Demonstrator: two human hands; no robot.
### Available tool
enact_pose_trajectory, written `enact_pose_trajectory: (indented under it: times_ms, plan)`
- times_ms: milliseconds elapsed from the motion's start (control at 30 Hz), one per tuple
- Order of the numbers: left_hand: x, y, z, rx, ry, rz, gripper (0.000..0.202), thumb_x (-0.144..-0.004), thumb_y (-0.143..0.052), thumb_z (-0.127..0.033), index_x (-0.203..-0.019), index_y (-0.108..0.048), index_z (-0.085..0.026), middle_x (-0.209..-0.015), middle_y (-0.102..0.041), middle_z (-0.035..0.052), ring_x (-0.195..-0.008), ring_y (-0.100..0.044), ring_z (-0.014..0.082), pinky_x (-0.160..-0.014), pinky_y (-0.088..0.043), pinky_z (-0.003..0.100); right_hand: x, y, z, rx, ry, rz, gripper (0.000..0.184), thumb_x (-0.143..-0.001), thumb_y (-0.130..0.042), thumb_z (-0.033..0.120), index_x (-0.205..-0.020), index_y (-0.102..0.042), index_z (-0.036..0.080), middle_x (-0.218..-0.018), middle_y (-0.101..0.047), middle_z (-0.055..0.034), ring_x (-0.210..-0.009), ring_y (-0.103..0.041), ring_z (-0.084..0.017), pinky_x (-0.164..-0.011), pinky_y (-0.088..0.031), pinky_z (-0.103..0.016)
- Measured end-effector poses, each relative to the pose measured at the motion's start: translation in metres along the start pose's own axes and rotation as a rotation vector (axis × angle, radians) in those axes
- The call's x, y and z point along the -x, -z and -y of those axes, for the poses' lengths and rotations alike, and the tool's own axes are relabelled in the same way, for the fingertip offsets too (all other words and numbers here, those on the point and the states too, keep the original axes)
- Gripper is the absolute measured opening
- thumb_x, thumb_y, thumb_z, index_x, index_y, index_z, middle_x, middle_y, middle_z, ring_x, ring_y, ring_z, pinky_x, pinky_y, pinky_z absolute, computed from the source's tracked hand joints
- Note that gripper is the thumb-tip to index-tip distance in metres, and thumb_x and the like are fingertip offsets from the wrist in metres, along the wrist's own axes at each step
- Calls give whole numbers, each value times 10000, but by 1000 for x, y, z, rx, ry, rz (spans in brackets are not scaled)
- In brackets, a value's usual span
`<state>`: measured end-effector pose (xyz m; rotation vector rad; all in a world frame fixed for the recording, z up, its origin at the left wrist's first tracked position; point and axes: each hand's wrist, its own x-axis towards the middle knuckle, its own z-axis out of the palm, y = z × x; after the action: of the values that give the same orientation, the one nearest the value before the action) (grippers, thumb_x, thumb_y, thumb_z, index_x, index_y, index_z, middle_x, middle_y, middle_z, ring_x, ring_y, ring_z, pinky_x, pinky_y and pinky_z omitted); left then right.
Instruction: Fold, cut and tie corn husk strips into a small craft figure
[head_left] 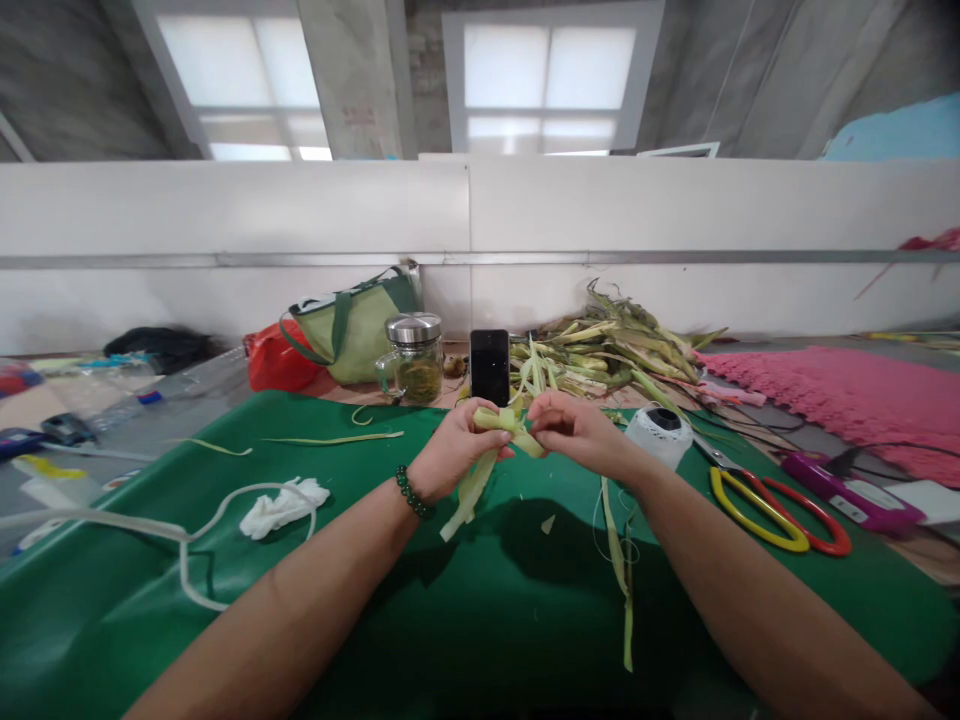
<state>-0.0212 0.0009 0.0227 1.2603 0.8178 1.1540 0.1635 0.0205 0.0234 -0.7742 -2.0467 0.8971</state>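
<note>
Pale green husk strips (471, 495), folded and crossed over each other, are held up above a green mat (480, 620). My left hand (459, 445) pinches the crossing between thumb and fingers, and a wide end hangs down beneath it. On the other side my right hand (574, 430) has its fingers closed round a strip end that bends near the crossing. Its fingertips are partly hidden. Behind the hands a black phone (490, 365) stands upright. A spool of white thread (660, 436) is just beyond my right wrist, and a long narrow strip (619, 560) lies below it.
Large scissors (772, 510) with yellow and red handles lie at right, beside a purple device (851, 492). A husk pile (615, 345), a glass jar mug (415, 360) and a green bag (349, 330) line the back. Left are a white tube (184, 540) and crumpled tissue (283, 507).
</note>
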Motion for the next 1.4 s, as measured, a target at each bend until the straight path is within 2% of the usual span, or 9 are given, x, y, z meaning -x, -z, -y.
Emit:
enact_pose_trajectory:
  times_ms: [100,233,467,633,767,900,1100,1200,1400]
  plan:
    - [-1,4,-4,11,-12,-39,336,-566,-741,-128,-720,-445,-163,-597,-588,-57,-492,-577,86,-538,-452,221,2,0,1,66,123,77,148,-739,-610,175,-883,-581,197,-842,-609,-22,-684,-593,-117,-611,-492,-234]
    - [-1,4,-5,-27,1,-31,330,-569,-741,-137,-716,-447,-160,-585,-578,-55,-497,-581,89,-541,-451,223,0,-5,-5,147,239,-46,85,-802,-576,192,-861,-634,209,-804,-629,-21,-664,-580,-119,-601,-478,-240]
    - [1,0,-4,-152,-5,-8,277,-575,-740,-172,-670,-481,-152,-578,-562,-52,-523,-567,86,-569,-480,236,0,-11,-4,310,468,-164,171,-868,-544,275,-819,-697,216,-810,-614,-53,-774,-575,-155,-680,-461,-276]
    - [0,-1,3,-339,-98,25,203,-615,-693,-193,-641,-494,-157,-564,-539,-52,-530,-564,100,-541,-475,229,0,-22,-4,263,298,-211,215,-859,-544,318,-752,-672,184,-686,-611,-31,-637,-550,-133,-591,-438,-254]
    - [-1,-1,10,-569,-214,-30,85,-679,-586,-142,-641,-513,-165,-585,-534,-38,-558,-569,114,-533,-446,220,-3,-25,-8,128,90,-242,212,-813,-565,333,-697,-629,168,-560,-562,10,-488,-475,-95,-467,-371,-217]
    - [1,-1,12,-722,-300,-48,89,-712,-504,-106,-660,-513,-178,-597,-528,-39,-579,-564,116,-545,-401,215,-5,-25,-10,28,-8,-229,244,-810,-537,344,-645,-576,167,-483,-488,38,-429,-425,-81,-430,-333,-209]
    - [3,-3,10,-939,-355,-46,135,-697,-477,-68,-627,-499,-181,-577,-507,-35,-589,-473,115,-556,-331,217,-1,-30,-12,315,185,-311,189,-807,-558,291,-652,-584,186,-618,-563,-8,-551,-480,-115,-515,-365,-236]
    - [4,-3,11,-1074,-379,-43,157,-693,-461,-56,-603,-460,-184,-584,-487,-26,-585,-451,121,-557,-310,227,1,-32,-13,422,275,-282,189,-817,-546,250,-638,-566,193,-615,-534,-5,-573,-479,-123,-543,-362,-241]
    - [8,-7,14,-1195,-359,-35,152,-709,-467,-54,-731,-501,-200,-656,-563,16,-630,-541,167,-584,-344,257,2,-34,-14,477,252,-285,159,-788,-584,197,-643,-517,198,-675,-513,-7,-606,-490,-132,-568,-384,-245]
